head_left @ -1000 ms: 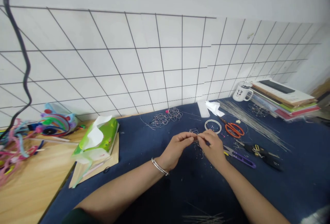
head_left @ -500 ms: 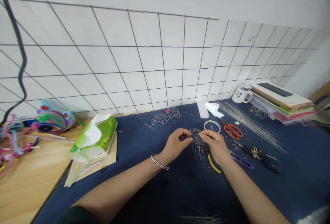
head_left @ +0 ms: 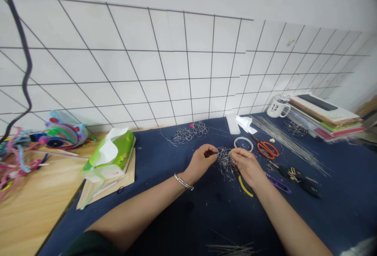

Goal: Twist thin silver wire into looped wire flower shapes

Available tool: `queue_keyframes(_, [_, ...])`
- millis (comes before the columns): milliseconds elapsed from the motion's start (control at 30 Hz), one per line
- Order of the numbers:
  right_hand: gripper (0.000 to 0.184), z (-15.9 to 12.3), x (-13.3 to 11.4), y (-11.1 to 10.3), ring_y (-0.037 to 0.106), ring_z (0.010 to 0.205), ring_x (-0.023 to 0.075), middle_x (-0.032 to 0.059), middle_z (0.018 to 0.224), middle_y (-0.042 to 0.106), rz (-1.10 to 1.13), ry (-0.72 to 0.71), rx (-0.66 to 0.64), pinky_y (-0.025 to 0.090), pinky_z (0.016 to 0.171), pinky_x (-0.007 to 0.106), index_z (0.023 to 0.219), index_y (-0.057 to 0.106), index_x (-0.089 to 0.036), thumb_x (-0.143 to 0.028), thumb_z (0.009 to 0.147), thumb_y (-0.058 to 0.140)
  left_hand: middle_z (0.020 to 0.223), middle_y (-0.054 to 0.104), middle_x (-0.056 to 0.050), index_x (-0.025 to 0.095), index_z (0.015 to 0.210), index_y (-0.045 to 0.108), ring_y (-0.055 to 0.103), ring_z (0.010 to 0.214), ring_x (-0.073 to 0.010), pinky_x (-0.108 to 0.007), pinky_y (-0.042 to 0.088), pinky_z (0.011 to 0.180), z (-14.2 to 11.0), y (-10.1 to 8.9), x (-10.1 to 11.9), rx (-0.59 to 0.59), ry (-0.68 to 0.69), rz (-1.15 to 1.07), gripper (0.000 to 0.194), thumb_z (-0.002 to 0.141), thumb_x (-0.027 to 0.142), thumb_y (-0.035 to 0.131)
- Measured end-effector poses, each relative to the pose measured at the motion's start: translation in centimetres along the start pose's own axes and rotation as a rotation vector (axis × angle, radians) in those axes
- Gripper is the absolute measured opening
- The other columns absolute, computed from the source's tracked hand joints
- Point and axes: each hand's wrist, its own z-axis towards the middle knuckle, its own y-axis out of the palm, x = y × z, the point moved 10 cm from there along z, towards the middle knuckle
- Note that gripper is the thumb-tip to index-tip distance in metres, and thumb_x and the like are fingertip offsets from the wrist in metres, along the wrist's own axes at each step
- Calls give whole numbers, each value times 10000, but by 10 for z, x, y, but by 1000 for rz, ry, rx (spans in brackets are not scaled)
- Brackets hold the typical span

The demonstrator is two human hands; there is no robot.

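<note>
Between my hands is a loose tangle of thin silver wire (head_left: 226, 161), full of loops and bends. My left hand (head_left: 203, 160) pinches a wire at its left side, thumb and forefinger together. From the right, my right hand (head_left: 246, 165) pinches wire at the upper right of the tangle, with the fingers curled. Just under the right hand lies a tool with a yellow handle (head_left: 245, 187), its head partly hidden by the wire. A purple-handled tool (head_left: 279, 184) rests right of my right wrist.
Red-handled scissors (head_left: 267, 149), a white ring dish (head_left: 244, 144) and black-handled pliers (head_left: 300, 179) lie to the right. Long straight wires (head_left: 285, 142) stretch behind them. Further wire coils (head_left: 188, 132) sit near the wall. A green tissue pack (head_left: 114, 154) is at left, a white mug (head_left: 276, 107) at back right.
Both hands stay at the wire tangle. My left fingers have shifted slightly left, and the gap between the hands looks a little wider. The whole view has moved slightly.
</note>
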Motion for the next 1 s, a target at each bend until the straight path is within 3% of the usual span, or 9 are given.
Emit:
queue_keyframes(333, [182,-8,-20,17,510,698,142,10,758,580,-251,-101,-79,385,652,277,763,661,-185,-360,722,631,795,603,-44,181,819,662,523,728,-149,-272,412,695,3,-3,33,-51,187,167,118,721,227,614])
queue_keyframes(467, [155,-13,-28,31,499,701,135,11,770,551,-341,-158,-169,374,635,271,752,666,-185,-334,726,635,927,619,-69,234,925,678,527,909,-191,-332,394,838,-3,8,56,-203,321,178,199,760,190,575])
queue_keyframes(600, [135,-18,-28,39,498,701,133,7,757,545,-376,-139,-232,370,637,272,745,668,-187,-317,738,629,917,649,-68,264,945,682,540,918,-198,-336,408,822,-10,20,64,-373,324,156,215,781,207,556])
queue_keyframes(733, [140,-19,-25,41,499,697,134,7,744,548,-382,-120,-234,372,632,269,747,666,-184,-317,743,623,839,666,-63,253,893,696,563,829,-192,-323,415,773,-10,19,67,-372,347,181,180,768,214,573])
queue_keyframes(833, [147,-19,-26,41,500,688,134,9,741,551,-439,-148,-206,371,623,264,741,668,-181,-321,740,625,806,662,-53,231,849,688,561,806,-179,-320,395,791,-10,19,69,-353,433,310,148,786,220,556])
queue_keyframes(1000, [153,-20,-20,45,503,666,128,6,721,555,-536,-145,-248,370,608,254,720,670,-177,-325,731,633,849,646,-48,188,855,642,533,860,-168,-340,340,849,-21,30,71,-421,702,650,169,836,213,476])
